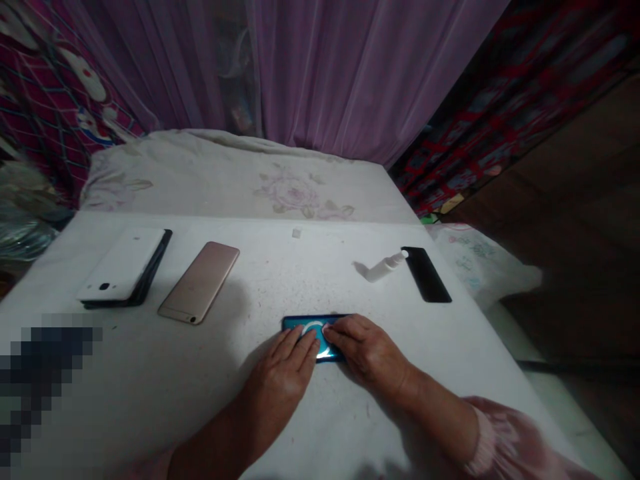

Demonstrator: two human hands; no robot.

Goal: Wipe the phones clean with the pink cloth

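A glossy blue smartphone (300, 325) lies flat on the white table (150, 373), with a curved white glare or mark on its surface. My left hand (283, 370) presses its fingers onto the near left part of the phone. My right hand (367, 353) covers the right part, its fingertips meeting the phone near the middle. Together the hands hide much of the phone. Farther up the table stand a white phone on a black case (123, 265), a rose-gold phone (199, 283), a white spray bottle (386, 267) and a black phone (426, 275).
A small white piece (297, 233) lies near the table's far edge. Behind that edge is a floral-sheeted bedding surface (240, 180) below a purple curtain (320, 67). A plastic bag (480, 260) sits past the right edge, and a blurred patch covers the lower left.
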